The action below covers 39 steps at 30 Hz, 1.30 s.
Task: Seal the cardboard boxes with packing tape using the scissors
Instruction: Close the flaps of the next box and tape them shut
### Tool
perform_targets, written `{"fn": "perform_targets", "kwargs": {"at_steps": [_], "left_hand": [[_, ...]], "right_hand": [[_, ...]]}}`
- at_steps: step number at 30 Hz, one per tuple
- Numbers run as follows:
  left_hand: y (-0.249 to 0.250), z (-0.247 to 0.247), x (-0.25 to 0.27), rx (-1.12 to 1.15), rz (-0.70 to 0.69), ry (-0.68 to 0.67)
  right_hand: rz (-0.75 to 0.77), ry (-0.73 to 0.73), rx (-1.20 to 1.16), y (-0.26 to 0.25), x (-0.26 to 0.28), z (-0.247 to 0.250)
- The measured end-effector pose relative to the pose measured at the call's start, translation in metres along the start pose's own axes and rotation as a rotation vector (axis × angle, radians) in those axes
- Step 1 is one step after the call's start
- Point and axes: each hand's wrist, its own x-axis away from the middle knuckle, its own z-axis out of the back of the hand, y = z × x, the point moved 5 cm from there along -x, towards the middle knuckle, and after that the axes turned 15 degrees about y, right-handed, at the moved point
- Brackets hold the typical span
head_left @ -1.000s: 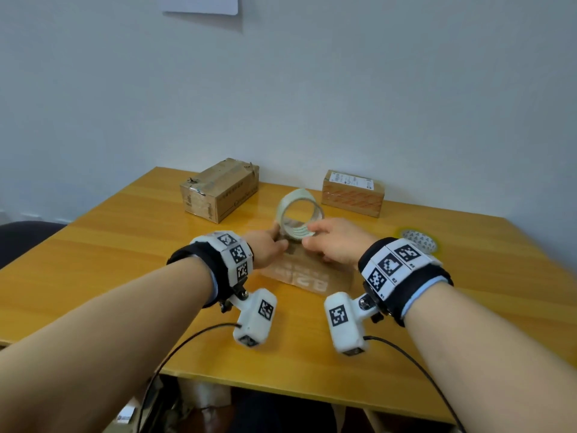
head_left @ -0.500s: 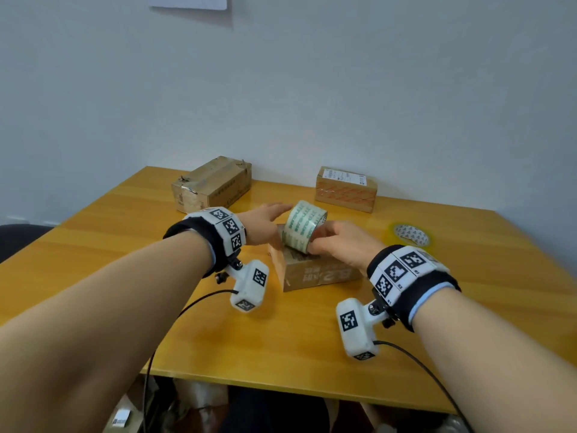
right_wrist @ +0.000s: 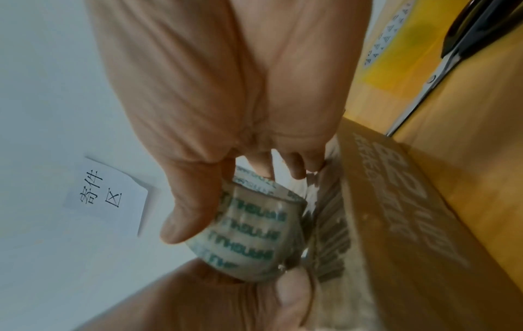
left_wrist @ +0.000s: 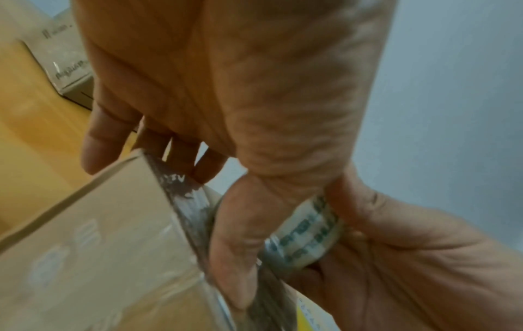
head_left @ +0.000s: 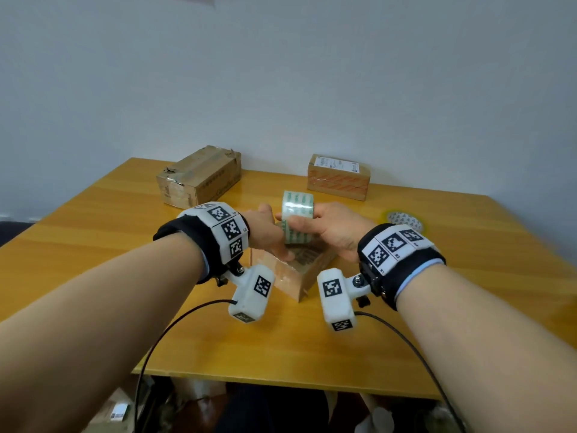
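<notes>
A small cardboard box (head_left: 307,271) lies in front of me with one corner turned toward me. My right hand (head_left: 327,228) grips a clear tape roll with green print (head_left: 297,210), held upright just above the box top; the thumb and fingers wrap its band (right_wrist: 254,235). My left hand (head_left: 265,229) rests on the box top. Its thumb (left_wrist: 234,246) lies straight along a shiny tape strip on the box edge (left_wrist: 181,201), and its fingers reach past the far edge. Black-handled scissors (right_wrist: 441,67) lie on the table right of the box.
Two more cardboard boxes stand at the back, one worn (head_left: 199,176) at left, one with a white label (head_left: 338,176) at right. A yellow tape roll (head_left: 402,219) lies flat to the right. The wooden table's (head_left: 93,245) front edge is near me.
The right hand turned the roll from hole-facing to band-facing me. The box now has a corner toward me. The left hand moved from beside the roll onto the box top.
</notes>
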Motion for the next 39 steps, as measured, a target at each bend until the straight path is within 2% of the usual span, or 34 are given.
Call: {"fn": "perform_targets", "kwargs": {"at_steps": [6,11,14,17,22,24,27,29,30,31,33,35,36,39], "left_hand": [[0.001,-0.009,0.010,0.112,0.095,-0.038],[0.006,-0.008,0.021,0.194,0.139,-0.039],[0.017,0.002,0.017,0.123,0.029,0.061],[0.038,0.006,0.013,0.236,-0.177,0.145],[0.036,-0.007,0.005,0.480,-0.184,0.103],[0.032,-0.009,0.006,0.613,-0.140,0.045],[0.030,-0.010,0.009,0.762,-0.095,-0.041],[0.027,-0.011,0.009,0.800,-0.086,-0.073],[0.027,-0.012,0.008,0.813,-0.081,-0.083],[0.026,-0.013,0.008,0.828,-0.076,-0.093],[0.024,-0.014,0.006,0.853,-0.072,-0.108],[0.022,-0.016,0.005,0.861,-0.067,-0.117],[0.022,-0.016,0.004,0.865,-0.064,-0.122],[0.022,-0.017,0.003,0.864,-0.073,-0.125]], "right_hand": [[0.137,0.095,0.022,0.001,0.004,0.009],[0.154,0.104,-0.027,0.013,0.004,0.016],[0.156,0.078,-0.071,0.013,0.004,0.019],[0.139,0.079,-0.111,0.016,0.001,0.021],[0.129,0.108,-0.043,0.022,-0.002,0.029],[0.090,0.194,-0.084,0.019,-0.002,0.042],[-0.038,0.501,-0.209,0.028,-0.003,0.075],[-0.129,0.675,-0.065,0.041,-0.001,0.093],[-0.154,0.713,0.108,0.047,-0.001,0.100],[-0.156,0.710,0.320,0.053,-0.002,0.105],[-0.149,0.586,0.664,0.062,-0.002,0.102],[-0.168,0.453,0.802,0.072,-0.001,0.093],[-0.153,0.443,0.846,0.073,-0.002,0.090],[-0.083,0.601,0.899,0.070,-0.010,0.097]]}}
